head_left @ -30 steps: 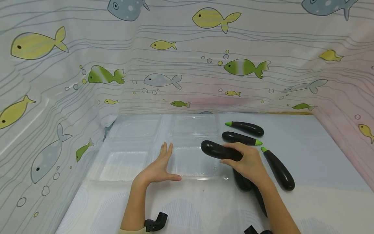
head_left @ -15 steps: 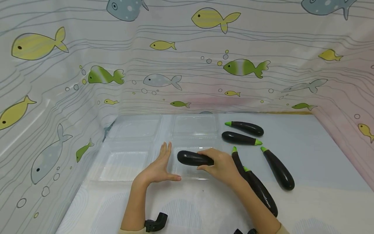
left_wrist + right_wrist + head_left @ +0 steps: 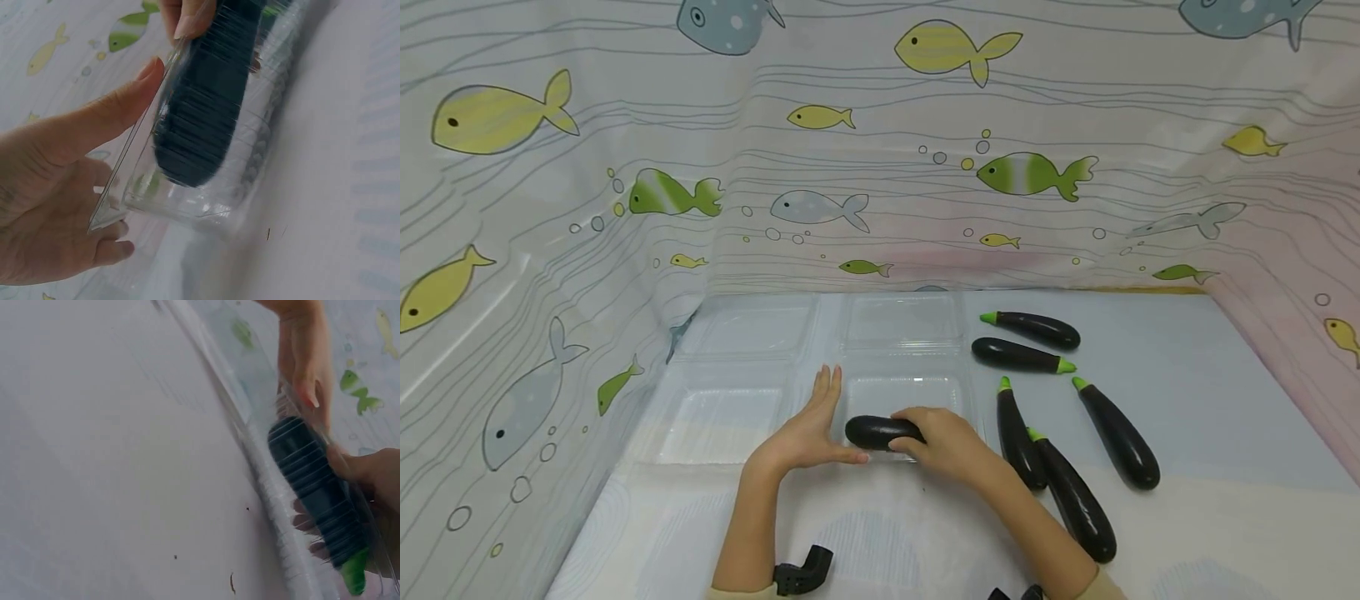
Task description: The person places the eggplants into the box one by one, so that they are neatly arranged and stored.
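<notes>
A dark eggplant (image 3: 880,432) lies sideways in my right hand (image 3: 943,446), which grips it between thumb and fingers. In the right wrist view the eggplant (image 3: 319,487) shows its green tip behind the ribbed wall of a clear plastic box (image 3: 275,506). That puts it inside the box's front half, close to the near wall. My left hand (image 3: 801,429) is spread at the box's left side, fingers straight. In the left wrist view the thumb of my left hand (image 3: 69,162) touches the rim of the clear box (image 3: 169,209).
Several more eggplants lie right of the box, such as one slanted eggplant (image 3: 1116,433) and one at the back (image 3: 1036,329). A second open clear box (image 3: 722,421) stands on the left. A fish-print curtain (image 3: 880,167) rises behind the table.
My right hand has carried the eggplant left over the clear box, then lower and toward its near wall. The eggplants at right came into fuller view. My left hand has stayed in place.
</notes>
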Demonstrator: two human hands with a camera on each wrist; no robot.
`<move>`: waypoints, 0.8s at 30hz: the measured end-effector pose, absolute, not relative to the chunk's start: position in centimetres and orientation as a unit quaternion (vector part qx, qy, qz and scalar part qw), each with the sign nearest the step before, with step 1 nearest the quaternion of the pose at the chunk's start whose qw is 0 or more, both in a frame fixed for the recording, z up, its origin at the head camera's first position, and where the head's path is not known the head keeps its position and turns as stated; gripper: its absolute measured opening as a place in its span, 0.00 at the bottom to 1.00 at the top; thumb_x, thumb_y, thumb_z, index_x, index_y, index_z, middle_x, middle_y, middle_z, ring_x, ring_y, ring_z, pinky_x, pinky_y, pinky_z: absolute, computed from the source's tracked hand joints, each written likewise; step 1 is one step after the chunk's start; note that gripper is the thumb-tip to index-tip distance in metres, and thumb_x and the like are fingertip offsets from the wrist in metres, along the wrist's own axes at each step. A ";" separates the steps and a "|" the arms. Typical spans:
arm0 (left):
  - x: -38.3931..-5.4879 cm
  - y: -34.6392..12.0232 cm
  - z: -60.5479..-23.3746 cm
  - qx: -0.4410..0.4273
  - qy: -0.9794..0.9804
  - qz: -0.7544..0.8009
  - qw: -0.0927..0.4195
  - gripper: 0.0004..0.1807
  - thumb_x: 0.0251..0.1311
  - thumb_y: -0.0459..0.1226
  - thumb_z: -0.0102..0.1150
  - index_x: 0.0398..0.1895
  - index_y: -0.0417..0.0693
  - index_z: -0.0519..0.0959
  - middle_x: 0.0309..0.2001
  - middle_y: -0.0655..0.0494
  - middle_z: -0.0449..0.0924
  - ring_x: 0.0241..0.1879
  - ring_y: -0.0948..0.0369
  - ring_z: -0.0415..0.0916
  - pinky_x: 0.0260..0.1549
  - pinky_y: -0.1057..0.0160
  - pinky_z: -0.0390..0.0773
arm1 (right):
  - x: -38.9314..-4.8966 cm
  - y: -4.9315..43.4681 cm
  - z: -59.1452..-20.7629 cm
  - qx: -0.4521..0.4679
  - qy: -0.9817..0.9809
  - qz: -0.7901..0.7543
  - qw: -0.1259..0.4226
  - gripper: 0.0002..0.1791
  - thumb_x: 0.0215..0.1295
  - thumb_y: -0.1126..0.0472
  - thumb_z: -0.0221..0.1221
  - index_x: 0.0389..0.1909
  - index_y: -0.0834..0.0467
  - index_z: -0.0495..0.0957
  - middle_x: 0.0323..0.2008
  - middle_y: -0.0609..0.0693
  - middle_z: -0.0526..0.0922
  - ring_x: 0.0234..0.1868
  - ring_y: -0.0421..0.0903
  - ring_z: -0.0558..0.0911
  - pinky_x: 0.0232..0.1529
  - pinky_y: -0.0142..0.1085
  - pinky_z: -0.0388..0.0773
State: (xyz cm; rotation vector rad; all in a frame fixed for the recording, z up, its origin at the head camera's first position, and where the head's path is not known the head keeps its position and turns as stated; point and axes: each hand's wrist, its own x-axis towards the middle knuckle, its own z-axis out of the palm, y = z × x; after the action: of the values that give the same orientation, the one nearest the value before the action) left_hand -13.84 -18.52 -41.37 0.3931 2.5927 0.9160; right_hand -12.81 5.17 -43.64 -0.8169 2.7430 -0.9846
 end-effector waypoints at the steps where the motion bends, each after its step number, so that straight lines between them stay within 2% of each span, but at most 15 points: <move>1: -13.8 -18.5 -41.4 0.139 0.918 0.323 0.180 0.74 0.39 0.52 0.78 0.75 0.46 0.28 0.75 0.42 0.19 0.73 0.49 0.22 0.65 0.41 0.53 | -12.9 5.2 -43.7 -0.271 0.904 -0.324 0.066 0.21 0.65 0.50 0.61 0.55 0.58 0.79 0.49 0.50 0.83 0.48 0.44 0.81 0.46 0.41 0.78; 7: -13.8 -18.5 -41.4 0.139 0.919 0.323 0.179 0.74 0.39 0.52 0.78 0.75 0.46 0.28 0.75 0.42 0.20 0.73 0.49 0.23 0.66 0.42 0.53 | -13.2 5.4 -43.5 -0.285 0.899 -0.319 0.096 0.17 0.69 0.56 0.57 0.54 0.59 0.79 0.49 0.52 0.83 0.49 0.46 0.81 0.49 0.43 0.77; 11: -13.8 -18.5 -41.4 0.139 0.917 0.327 0.180 0.74 0.39 0.52 0.78 0.76 0.45 0.29 0.75 0.42 0.20 0.73 0.49 0.23 0.66 0.41 0.53 | -13.0 5.5 -43.4 -0.289 0.900 -0.318 0.080 0.18 0.68 0.55 0.59 0.55 0.59 0.79 0.50 0.52 0.82 0.52 0.48 0.80 0.51 0.44 0.76; 14: -13.8 -18.5 -41.5 0.143 0.917 0.328 0.177 0.74 0.40 0.51 0.78 0.76 0.45 0.29 0.75 0.41 0.21 0.73 0.48 0.23 0.65 0.41 0.54 | -12.7 5.8 -43.5 -0.285 0.902 -0.322 0.036 0.23 0.64 0.51 0.63 0.57 0.56 0.77 0.54 0.50 0.80 0.57 0.49 0.77 0.53 0.45 0.75; 18: -13.9 -18.6 -41.6 0.146 0.917 0.324 0.179 0.74 0.39 0.51 0.78 0.76 0.46 0.29 0.75 0.43 0.19 0.74 0.49 0.23 0.65 0.42 0.55 | -12.4 6.5 -43.6 -0.311 0.891 -0.327 -0.053 0.32 0.54 0.48 0.69 0.60 0.52 0.75 0.56 0.46 0.78 0.59 0.46 0.75 0.55 0.43 0.75; 21: -14.0 -18.6 -41.6 0.146 0.917 0.323 0.183 0.74 0.39 0.51 0.79 0.76 0.47 0.28 0.74 0.44 0.18 0.73 0.50 0.22 0.66 0.42 0.53 | -12.3 7.2 -43.6 -0.356 0.860 -0.347 -0.113 0.36 0.49 0.49 0.73 0.60 0.53 0.74 0.56 0.45 0.77 0.58 0.44 0.75 0.55 0.40 0.75; 24: -14.1 -18.7 -41.6 0.145 0.916 0.324 0.187 0.74 0.39 0.51 0.78 0.76 0.49 0.27 0.74 0.45 0.17 0.73 0.51 0.21 0.67 0.42 0.51 | -12.1 8.1 -43.5 -0.388 0.828 -0.378 -0.145 0.38 0.45 0.52 0.75 0.60 0.53 0.73 0.57 0.44 0.76 0.58 0.43 0.75 0.56 0.34 0.73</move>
State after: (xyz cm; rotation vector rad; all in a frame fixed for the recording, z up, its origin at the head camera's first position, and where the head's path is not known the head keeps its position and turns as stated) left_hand -14.06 -18.72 -41.65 0.4079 2.5789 0.9135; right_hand -12.10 8.05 -43.47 -1.3475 2.8710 -1.3129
